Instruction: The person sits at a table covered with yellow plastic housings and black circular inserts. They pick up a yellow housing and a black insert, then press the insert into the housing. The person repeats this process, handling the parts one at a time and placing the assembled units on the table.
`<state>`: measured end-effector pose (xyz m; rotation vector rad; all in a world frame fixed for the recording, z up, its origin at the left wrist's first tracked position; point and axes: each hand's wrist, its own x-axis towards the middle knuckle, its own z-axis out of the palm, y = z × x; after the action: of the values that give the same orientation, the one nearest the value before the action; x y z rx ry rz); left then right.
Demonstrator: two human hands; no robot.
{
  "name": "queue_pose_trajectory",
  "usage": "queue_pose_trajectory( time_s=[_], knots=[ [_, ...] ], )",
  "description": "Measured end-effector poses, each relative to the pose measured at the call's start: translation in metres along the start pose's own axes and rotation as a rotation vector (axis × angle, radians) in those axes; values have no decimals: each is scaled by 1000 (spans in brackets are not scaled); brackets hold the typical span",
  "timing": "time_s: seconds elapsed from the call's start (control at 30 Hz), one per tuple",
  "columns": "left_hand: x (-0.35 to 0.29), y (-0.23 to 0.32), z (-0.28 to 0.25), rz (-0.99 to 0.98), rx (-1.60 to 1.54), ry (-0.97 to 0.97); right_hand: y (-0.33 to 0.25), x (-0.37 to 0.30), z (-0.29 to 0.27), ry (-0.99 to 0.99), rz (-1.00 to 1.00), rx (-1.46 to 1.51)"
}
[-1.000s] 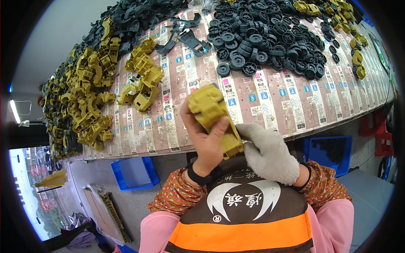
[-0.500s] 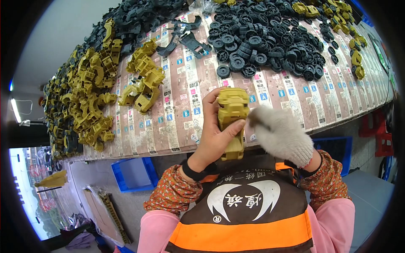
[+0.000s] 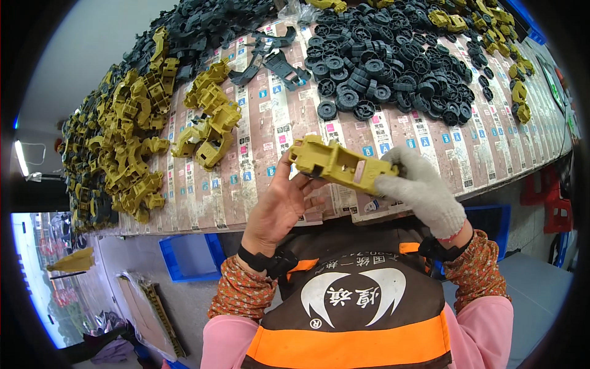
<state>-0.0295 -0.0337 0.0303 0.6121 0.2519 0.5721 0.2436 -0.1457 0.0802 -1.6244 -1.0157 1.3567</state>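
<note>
A yellow plastic toy vehicle body [image 3: 344,165] is held above the near edge of the table, lying crosswise with its hollow, open side showing. My bare left hand [image 3: 276,200] has its fingers bent round and under the body's left end; the body hides some fingertips. My right hand [image 3: 421,190], in a whitish knitted glove, pinches the right end between thumb and fingers. A pinkish piece or patch shows inside the body near the right hand; I cannot make out what it is.
Yellow vehicle bodies [image 3: 132,123] pile up at the left, with a smaller group [image 3: 212,120] beside them. Black wheels [image 3: 393,61] are heaped at the far middle, dark plastic parts [image 3: 203,27] at the far left. Blue bins [image 3: 193,255] stand below the table edge.
The yellow body has turned from upright to crosswise, its hollow side now showing. My left hand has shifted left and lower; my right hand has taken hold of the right end.
</note>
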Motion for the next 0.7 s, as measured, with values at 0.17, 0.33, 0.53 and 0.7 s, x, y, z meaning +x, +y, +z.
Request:
queue_pose_trajectory(
  time_s=[0.17,0.33,0.53,0.7],
  knots=[
    [10,-14,17,132,76,382,-15,14,7,-107,-237,-302],
    [6,-11,10,119,73,397,-23,86,-18,434,-482,-1007],
    [5,-16,17,130,93,491,-12,119,-7,413,-425,-1084],
    [-1,-18,2,3,47,390,-13,111,-11,417,-526,-973]
  ],
)
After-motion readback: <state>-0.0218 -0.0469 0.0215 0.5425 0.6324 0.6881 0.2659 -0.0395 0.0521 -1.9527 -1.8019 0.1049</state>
